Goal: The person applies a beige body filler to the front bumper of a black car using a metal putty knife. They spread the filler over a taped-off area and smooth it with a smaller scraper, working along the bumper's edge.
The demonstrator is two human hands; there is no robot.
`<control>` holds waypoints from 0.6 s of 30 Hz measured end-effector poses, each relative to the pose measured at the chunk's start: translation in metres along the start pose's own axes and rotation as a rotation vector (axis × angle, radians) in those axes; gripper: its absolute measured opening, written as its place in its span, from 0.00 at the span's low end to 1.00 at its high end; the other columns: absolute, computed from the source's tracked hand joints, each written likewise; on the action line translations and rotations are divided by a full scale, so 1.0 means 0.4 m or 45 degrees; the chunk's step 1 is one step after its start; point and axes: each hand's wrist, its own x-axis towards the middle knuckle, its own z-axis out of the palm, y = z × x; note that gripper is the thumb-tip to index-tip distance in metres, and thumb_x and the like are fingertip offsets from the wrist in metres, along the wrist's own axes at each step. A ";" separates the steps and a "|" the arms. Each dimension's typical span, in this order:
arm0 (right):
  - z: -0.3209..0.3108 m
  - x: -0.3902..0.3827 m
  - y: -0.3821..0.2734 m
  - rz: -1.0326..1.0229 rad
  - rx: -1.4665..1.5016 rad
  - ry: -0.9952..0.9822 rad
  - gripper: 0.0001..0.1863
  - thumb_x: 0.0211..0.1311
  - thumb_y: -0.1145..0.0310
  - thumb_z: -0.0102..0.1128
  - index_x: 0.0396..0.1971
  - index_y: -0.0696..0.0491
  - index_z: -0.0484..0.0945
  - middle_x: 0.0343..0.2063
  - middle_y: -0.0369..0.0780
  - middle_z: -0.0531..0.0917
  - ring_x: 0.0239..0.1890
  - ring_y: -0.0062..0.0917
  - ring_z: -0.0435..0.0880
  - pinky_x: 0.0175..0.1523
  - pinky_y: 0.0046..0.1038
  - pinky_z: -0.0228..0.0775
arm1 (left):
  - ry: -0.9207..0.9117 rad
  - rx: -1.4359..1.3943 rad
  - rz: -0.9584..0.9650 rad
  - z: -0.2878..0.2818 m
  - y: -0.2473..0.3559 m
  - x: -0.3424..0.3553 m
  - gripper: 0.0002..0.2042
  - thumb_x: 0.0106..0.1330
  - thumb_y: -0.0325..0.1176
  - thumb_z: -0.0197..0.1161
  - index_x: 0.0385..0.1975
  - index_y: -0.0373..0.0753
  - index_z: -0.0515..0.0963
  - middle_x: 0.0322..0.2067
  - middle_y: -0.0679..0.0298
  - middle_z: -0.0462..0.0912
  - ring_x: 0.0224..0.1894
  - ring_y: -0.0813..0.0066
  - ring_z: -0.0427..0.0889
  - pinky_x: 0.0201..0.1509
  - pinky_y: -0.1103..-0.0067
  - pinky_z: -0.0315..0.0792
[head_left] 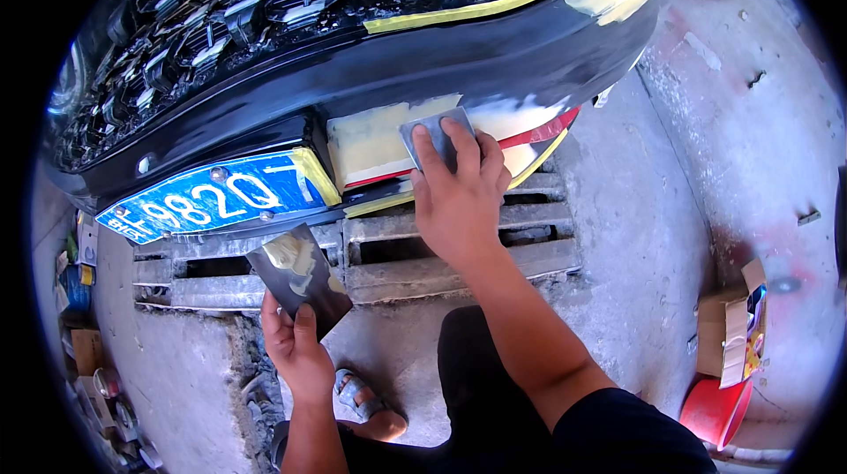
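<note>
The grey spreader (441, 140) is flat against the cream filler patch (366, 139), at the right part of this patch, on the dark bumper (388, 68) of a car. In the near right, a cardboard box (710, 333) stands with its flaps open and contains some colourful packages, which are too small to tell exactly; just nearer there is a red bucket (706, 412), and I cannot tell what is inside. The spreader lies under the fingertips of the right hand (463, 205): two fingers are a little apart and press on its outer face, while the thumb's grip is partly hidden. The left hand (300, 355) clamps the near end of a dark plate (304, 293) between thumb and fingers; cream paste is on the far part of this plate, beyond the fingers. A red strip (379, 177) runs along the patch's near edge, and yellow tape (476, 11) follows the bumper's far edge. To the left is a blue number plate (212, 200), and below the bumper a floor grate (212, 293).
</note>
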 end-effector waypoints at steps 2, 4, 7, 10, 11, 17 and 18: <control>-0.014 0.004 -0.006 0.017 0.028 -0.004 0.26 0.53 0.69 0.63 0.56 0.47 0.75 0.60 0.42 0.64 0.57 0.50 0.62 0.55 0.50 0.57 | 0.013 -0.021 -0.009 -0.008 -0.003 0.002 0.24 0.68 0.20 0.52 0.64 0.30 0.60 0.53 0.57 0.76 0.52 0.74 0.76 0.58 0.76 0.70; -0.031 0.014 -0.006 0.026 0.060 0.058 0.27 0.52 0.70 0.62 0.56 0.47 0.74 0.60 0.43 0.65 0.56 0.52 0.62 0.53 0.52 0.57 | 0.001 -0.004 0.013 -0.003 0.000 0.000 0.24 0.68 0.20 0.52 0.64 0.30 0.60 0.53 0.57 0.76 0.53 0.74 0.76 0.58 0.76 0.70; 0.002 0.035 -0.009 -0.023 0.094 0.093 0.27 0.52 0.69 0.63 0.56 0.47 0.74 0.60 0.43 0.65 0.57 0.52 0.62 0.54 0.52 0.56 | -0.020 0.000 -0.010 -0.002 -0.006 -0.001 0.24 0.68 0.20 0.52 0.64 0.30 0.60 0.53 0.58 0.76 0.53 0.74 0.76 0.58 0.76 0.69; 0.029 0.014 -0.003 -0.064 0.021 0.108 0.27 0.51 0.69 0.63 0.56 0.48 0.75 0.59 0.42 0.65 0.57 0.52 0.61 0.54 0.51 0.56 | -0.026 0.026 0.008 0.010 -0.004 0.003 0.24 0.68 0.20 0.52 0.64 0.31 0.60 0.53 0.58 0.76 0.53 0.74 0.76 0.59 0.76 0.69; 0.027 0.006 0.001 -0.046 0.019 0.067 0.27 0.51 0.69 0.63 0.56 0.48 0.75 0.59 0.42 0.65 0.57 0.51 0.62 0.54 0.51 0.56 | -0.026 0.040 0.025 0.015 -0.003 0.004 0.23 0.68 0.21 0.51 0.64 0.31 0.60 0.53 0.58 0.76 0.54 0.74 0.75 0.59 0.76 0.68; -0.036 0.026 -0.004 0.035 0.101 0.056 0.26 0.52 0.69 0.63 0.55 0.48 0.75 0.59 0.42 0.65 0.56 0.49 0.63 0.54 0.50 0.57 | -0.018 0.042 0.027 0.004 0.003 -0.002 0.23 0.68 0.20 0.50 0.64 0.31 0.61 0.54 0.57 0.75 0.54 0.73 0.75 0.60 0.75 0.68; -0.033 0.038 -0.001 0.019 0.089 0.070 0.26 0.53 0.69 0.63 0.55 0.48 0.75 0.59 0.41 0.65 0.56 0.48 0.63 0.55 0.50 0.57 | -0.025 0.031 0.021 0.006 0.001 -0.004 0.23 0.68 0.20 0.50 0.64 0.31 0.61 0.54 0.58 0.75 0.54 0.73 0.75 0.60 0.76 0.68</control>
